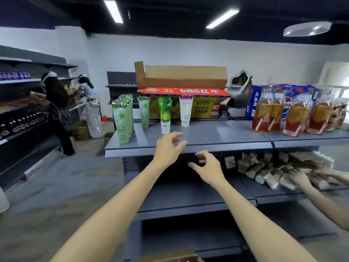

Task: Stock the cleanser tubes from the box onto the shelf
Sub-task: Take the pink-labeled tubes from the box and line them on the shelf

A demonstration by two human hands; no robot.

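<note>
**Both hands empty in front of the tubes**

The left hand (167,146) is up by the front edge of the top shelf (217,138). Its fingers are spread and loose, and it holds nothing. The right hand (207,165) is a bit lower, just beside it, in front of the shelf edge. Its fingers are bent a little but apart, and it holds nothing too.

Just past the left fingertips stands a bright green tube (165,115), cap down. A white tube (186,110) stands next to it, a little further back and to the right. A row of pale green tubes (121,120) stands well off to the left of the left hand, with one more pale green tube (144,112) behind them. A brown box (170,257) shows at the very bottom, below both arms, and I cannot see inside it.

What could go wrong? The tubes are tall and stand on small caps. If a hand bumps the bright green tube, it may tip over and knock the white one down. The left hand is very close, so a quick move could do it.

Another person's hand (299,177) is busy with packets on the lower shelf to the right. Arms could bump there.
</note>
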